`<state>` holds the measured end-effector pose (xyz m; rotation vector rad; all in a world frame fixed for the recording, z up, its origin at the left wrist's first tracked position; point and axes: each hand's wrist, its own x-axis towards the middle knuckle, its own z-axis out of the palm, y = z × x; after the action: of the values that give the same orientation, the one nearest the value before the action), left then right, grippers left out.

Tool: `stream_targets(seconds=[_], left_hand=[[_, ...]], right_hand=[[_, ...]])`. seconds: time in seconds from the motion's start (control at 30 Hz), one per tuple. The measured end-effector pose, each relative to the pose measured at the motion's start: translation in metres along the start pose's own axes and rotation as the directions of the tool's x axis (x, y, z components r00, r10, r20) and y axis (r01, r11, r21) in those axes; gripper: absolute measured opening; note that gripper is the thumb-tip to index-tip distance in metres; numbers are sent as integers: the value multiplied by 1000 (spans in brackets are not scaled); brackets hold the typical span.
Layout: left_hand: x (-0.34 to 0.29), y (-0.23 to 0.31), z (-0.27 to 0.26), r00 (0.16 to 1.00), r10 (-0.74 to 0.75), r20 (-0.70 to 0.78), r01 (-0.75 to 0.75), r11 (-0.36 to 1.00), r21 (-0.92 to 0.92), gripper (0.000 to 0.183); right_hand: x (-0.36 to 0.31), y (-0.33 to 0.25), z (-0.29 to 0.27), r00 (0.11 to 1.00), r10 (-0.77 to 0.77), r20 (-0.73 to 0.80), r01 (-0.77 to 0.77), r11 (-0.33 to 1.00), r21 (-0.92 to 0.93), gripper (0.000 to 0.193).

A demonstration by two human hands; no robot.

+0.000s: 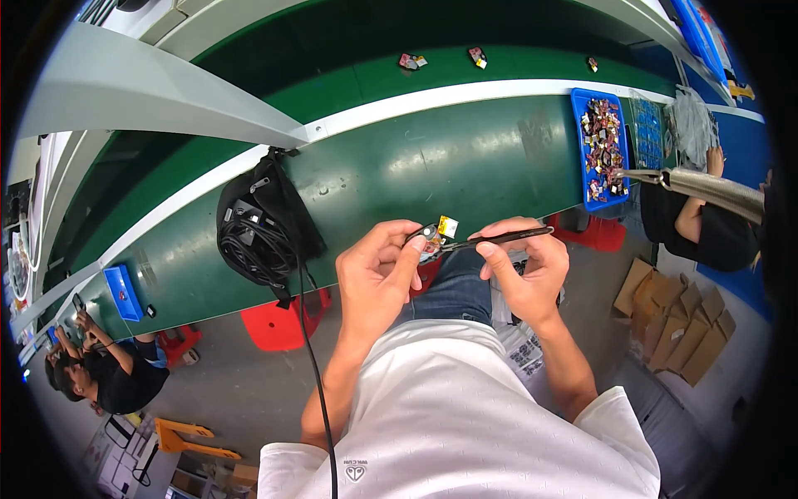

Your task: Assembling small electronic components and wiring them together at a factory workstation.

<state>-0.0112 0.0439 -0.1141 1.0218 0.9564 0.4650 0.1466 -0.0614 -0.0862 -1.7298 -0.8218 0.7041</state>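
Observation:
Between the thumb and fingers of my left hand [374, 270] is a small electronic part [431, 241], dark and reddish, with a yellow-and-white tab [447, 226] sticking up from it. My right hand [532, 270] is closed round a pair of dark tweezers [511, 237]. Their tips point left and reach the part, though whether they grip it is too small to tell. Both hands are held above my lap, at the near edge of the green bench [449, 166].
A blue tray [595, 205] full of similar small parts stands on the bench at right. A black bag [262, 220] with coiled cables sits at left. Several parts lie on the green belt [532, 62] beyond. Red stools [274, 327] and co-workers [125, 378] are nearby.

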Motion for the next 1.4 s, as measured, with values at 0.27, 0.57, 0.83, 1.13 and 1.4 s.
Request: stream_targets(seconds=[0.27, 0.57, 0.83, 1.13, 1.4], left_hand=[[2, 3, 2, 1000, 14, -4, -14, 997, 78, 14], [6, 4, -2, 995, 82, 64, -92, 979, 181, 17], [6, -4, -6, 987, -14, 161, 28, 996, -85, 23], [4, -4, -7, 984, 4, 180, 26, 986, -163, 25], [3, -5, -7, 984, 18, 175, 19, 978, -207, 25]], right_hand=[[3, 5, 0, 999, -9, 40, 14, 992, -128, 9], [7, 12, -3, 992, 124, 35, -125, 991, 43, 13], [5, 8, -2, 955, 264, 133, -293, 912, 289, 16], [-10, 19, 9, 997, -74, -38, 80, 980, 185, 11], [-15, 21, 10, 993, -108, -44, 115, 976, 186, 8]])
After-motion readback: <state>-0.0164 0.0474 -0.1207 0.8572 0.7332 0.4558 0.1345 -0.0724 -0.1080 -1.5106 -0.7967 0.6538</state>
